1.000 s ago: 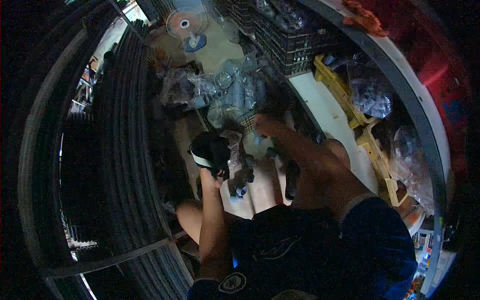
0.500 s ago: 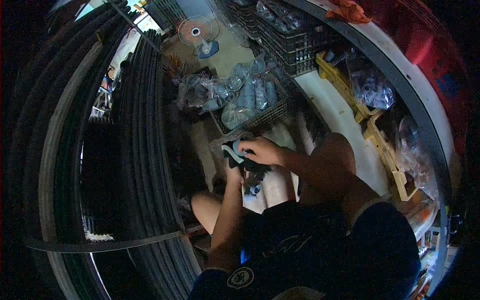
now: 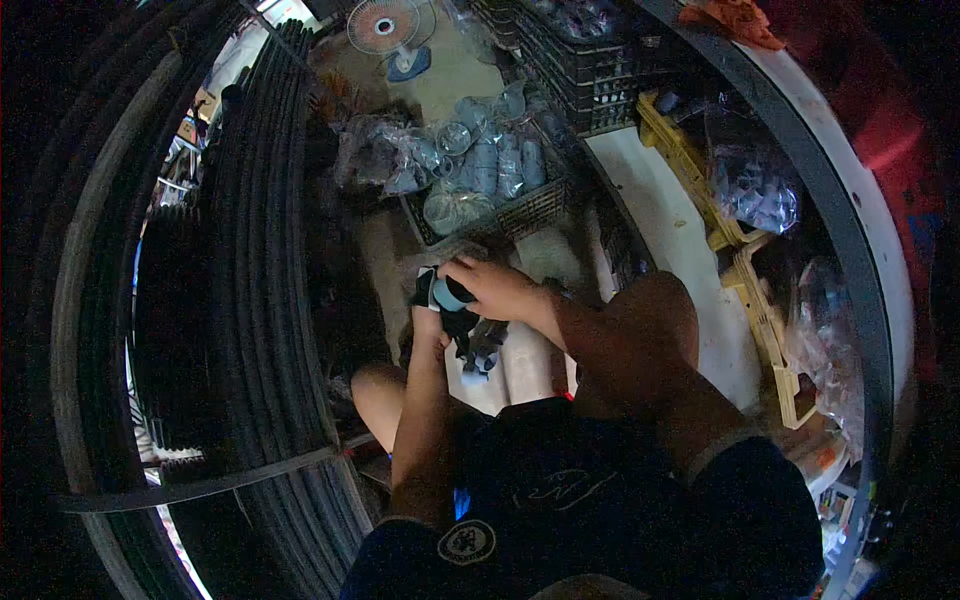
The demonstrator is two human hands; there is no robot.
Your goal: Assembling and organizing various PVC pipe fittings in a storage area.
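Observation:
In front of my body both hands come together on a short grey-blue ring-like piece, which looks like a pipe fitting [image 3: 449, 295]. My right hand [image 3: 492, 287] reaches in from the right with its fingers curled over the fitting's top. My left hand [image 3: 428, 325] is closed below and beside it, around a black-and-white item [image 3: 424, 285] that may be a cloth or a glove. Dark material hangs under the hands. Farther down between my legs are some small grey pieces [image 3: 480, 362], too dim to name.
Just ahead stands a black crate [image 3: 535, 212] with bagged grey pipe fittings [image 3: 490, 165]. Beyond is a fan [image 3: 384, 28]. Long dark pipes [image 3: 265, 250] line a rack at left. Stacked crates [image 3: 600, 90], yellow bins [image 3: 680, 150] and clear bags [image 3: 755, 195] stand at right.
My view has shifted, so the crate and fan sit higher and farther left. Both hands have moved left in the picture, still together on the fitting.

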